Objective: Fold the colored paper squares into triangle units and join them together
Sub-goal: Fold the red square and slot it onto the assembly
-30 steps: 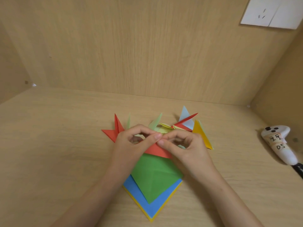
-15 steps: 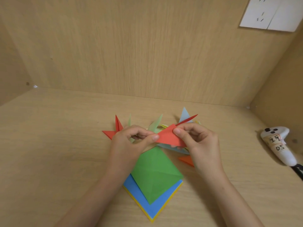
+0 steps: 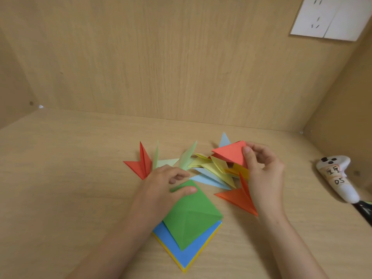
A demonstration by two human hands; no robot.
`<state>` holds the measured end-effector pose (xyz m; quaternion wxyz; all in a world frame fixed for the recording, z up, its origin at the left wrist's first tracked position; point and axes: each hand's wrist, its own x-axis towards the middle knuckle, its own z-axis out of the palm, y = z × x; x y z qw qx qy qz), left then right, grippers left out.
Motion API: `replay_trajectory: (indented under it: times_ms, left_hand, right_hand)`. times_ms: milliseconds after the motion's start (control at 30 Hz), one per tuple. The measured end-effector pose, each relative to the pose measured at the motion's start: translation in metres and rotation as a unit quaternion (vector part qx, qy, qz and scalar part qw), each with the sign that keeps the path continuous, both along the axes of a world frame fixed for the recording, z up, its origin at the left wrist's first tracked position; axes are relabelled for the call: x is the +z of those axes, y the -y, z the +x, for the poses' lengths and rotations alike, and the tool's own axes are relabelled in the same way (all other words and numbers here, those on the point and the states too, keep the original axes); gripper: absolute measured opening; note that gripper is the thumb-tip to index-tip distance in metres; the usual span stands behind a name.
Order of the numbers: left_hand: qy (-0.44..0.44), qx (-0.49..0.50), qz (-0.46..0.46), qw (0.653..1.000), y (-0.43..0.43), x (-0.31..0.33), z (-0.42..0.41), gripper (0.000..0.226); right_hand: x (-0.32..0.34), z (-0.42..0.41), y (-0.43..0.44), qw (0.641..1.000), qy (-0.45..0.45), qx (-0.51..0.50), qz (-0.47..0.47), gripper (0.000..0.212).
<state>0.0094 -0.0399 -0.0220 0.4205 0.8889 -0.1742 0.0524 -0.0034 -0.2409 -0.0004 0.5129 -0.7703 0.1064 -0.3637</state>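
My right hand (image 3: 263, 172) pinches a folded red triangle unit (image 3: 231, 153) and holds it above a pile of folded units (image 3: 213, 170) in yellow, pale blue and pale green. My left hand (image 3: 165, 184) lies on the table with its thumb pressing the top corner of the green square (image 3: 193, 214). That square tops a stack with a blue square (image 3: 185, 252) and a yellow one beneath. A red folded unit (image 3: 141, 164) lies left of my left hand. An orange folded unit (image 3: 237, 196) lies partly under my right wrist.
A white controller (image 3: 338, 178) with a label reading 05 lies at the right, near the side wall. Wooden walls close the desk at the back and right. A white socket plate (image 3: 330, 17) is on the back wall.
My left hand let go of the red unit and dropped onto the green square. My right hand carried the red unit up and to the right, over the pile.
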Motion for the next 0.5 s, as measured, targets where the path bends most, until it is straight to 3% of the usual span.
replay_trajectory:
  times_ms: [133, 367, 500]
  left_hand:
    - [-0.022, -0.018, 0.056, 0.998, -0.0014, -0.0008, 0.0011, 0.050]
    - [-0.059, -0.017, -0.057, 0.996, -0.0003, 0.0000, 0.0028, 0.052]
    - [-0.067, -0.001, -0.132, 0.989, 0.0003, 0.0005, 0.0054, 0.053]
  right_hand:
    - [-0.0064, 0.0039, 0.0030, 0.999, -0.042, -0.002, -0.028, 0.012]
    - [-0.0108, 0.0047, 0.0041, 0.994, -0.089, -0.013, -0.070, 0.019]
    - [-0.0071, 0.0027, 0.0010, 0.994, -0.058, -0.024, -0.090, 0.019]
